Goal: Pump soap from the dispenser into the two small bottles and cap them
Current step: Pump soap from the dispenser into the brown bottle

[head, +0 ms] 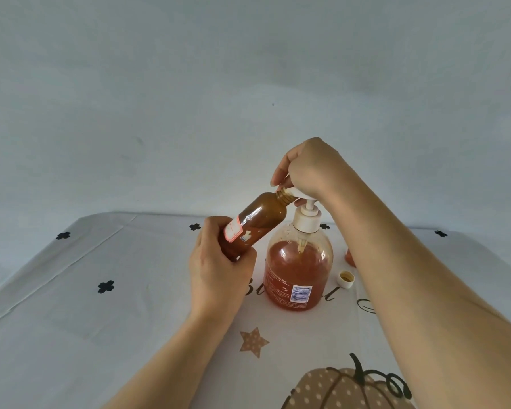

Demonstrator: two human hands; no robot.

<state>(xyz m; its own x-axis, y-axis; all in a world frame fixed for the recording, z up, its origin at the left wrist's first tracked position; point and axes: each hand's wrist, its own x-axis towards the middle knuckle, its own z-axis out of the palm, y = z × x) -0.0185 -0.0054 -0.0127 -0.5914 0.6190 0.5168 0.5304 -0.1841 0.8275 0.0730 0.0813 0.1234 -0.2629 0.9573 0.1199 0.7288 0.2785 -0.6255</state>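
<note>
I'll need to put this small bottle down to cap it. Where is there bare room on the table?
The cloth left of the left hand is bare, out to the black flower prints. So is the strip between dispenser and star print. Right of the dispenser is crowded: loose cap, right forearm.

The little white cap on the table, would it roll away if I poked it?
Probably it would only slide: the cap sits flat, open side up, on the tablecloth. It looks small and hollow, so likely very light. Knocked onto its round edge, it might roll.
</note>
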